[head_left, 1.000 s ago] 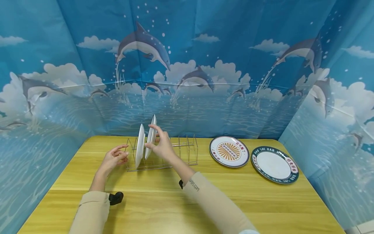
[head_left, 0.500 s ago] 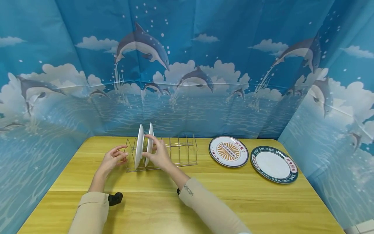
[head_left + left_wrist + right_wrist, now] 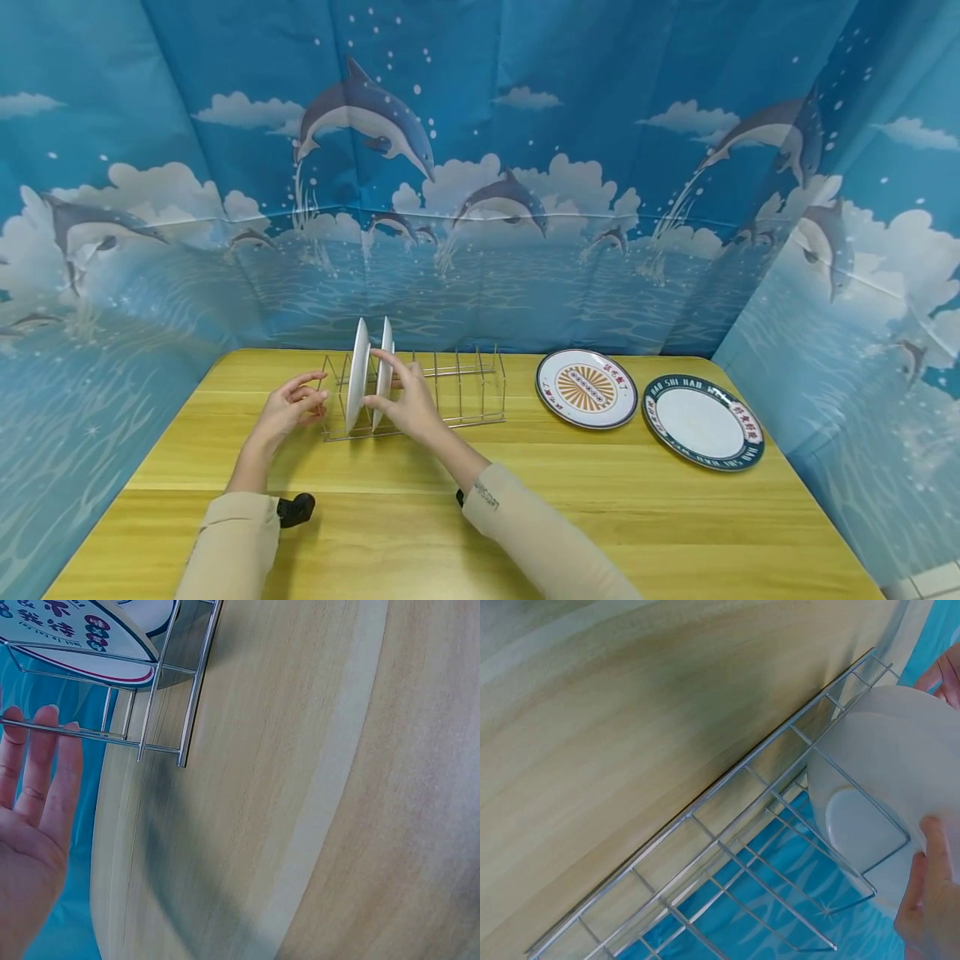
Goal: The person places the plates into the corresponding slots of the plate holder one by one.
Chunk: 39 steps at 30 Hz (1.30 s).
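Observation:
Two white plates stand upright, side by side, in the left part of a wire plate rack (image 3: 461, 400). My right hand (image 3: 411, 404) grips the second plate (image 3: 385, 375) at its near edge. Its white underside shows in the right wrist view, with fingers (image 3: 936, 851) against it. Just to the left stands the first plate (image 3: 358, 375), whose printed face (image 3: 67, 634) appears in the left wrist view. My left hand (image 3: 288, 408) holds the rack's left end, fingertips (image 3: 46, 716) at its wire. That hand's thumb is hidden in the left wrist view.
Flat on the wooden table (image 3: 420, 533), right of the rack, lie a plate with an orange sunburst (image 3: 588, 389) and a green-rimmed plate (image 3: 703, 422). More wire slots run along the rack's right part. A blue dolphin curtain (image 3: 480, 275) hangs behind the table.
My right hand has lowered the second plate into the rack and shifted it slightly left, close beside the first. The left hand stays at the rack's left end.

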Each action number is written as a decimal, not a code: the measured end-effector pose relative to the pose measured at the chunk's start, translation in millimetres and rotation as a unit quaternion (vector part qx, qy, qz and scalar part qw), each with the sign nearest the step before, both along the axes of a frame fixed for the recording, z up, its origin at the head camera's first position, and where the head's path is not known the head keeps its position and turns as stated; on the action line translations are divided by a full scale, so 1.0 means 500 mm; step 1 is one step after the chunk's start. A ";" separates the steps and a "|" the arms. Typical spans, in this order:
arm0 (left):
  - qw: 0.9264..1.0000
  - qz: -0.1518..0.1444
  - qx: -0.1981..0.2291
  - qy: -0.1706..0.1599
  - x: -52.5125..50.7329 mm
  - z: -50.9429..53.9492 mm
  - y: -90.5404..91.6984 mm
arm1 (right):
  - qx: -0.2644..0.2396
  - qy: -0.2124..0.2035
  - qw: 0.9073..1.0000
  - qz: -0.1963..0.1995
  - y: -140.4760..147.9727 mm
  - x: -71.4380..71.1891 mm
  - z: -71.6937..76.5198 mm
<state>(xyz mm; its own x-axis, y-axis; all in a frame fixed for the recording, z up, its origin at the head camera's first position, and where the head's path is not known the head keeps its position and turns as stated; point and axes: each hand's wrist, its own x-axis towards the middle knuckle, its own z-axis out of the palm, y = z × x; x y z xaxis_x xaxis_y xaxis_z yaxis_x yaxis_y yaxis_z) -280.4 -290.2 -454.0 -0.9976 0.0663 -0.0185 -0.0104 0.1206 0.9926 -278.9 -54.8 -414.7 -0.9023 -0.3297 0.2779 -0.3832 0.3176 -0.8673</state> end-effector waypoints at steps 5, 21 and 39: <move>1.000 -0.001 0.010 0.001 0.001 0.002 0.004 | -0.040 -0.023 0.999 0.023 0.028 0.005 0.008; 1.000 0.002 0.024 0.007 -0.063 -0.100 -0.050 | -0.266 -0.056 0.957 -0.104 0.287 0.034 0.037; 0.999 -0.029 0.032 0.024 -0.013 -0.026 -0.017 | -0.361 -0.001 0.886 -0.291 0.758 -0.037 -0.186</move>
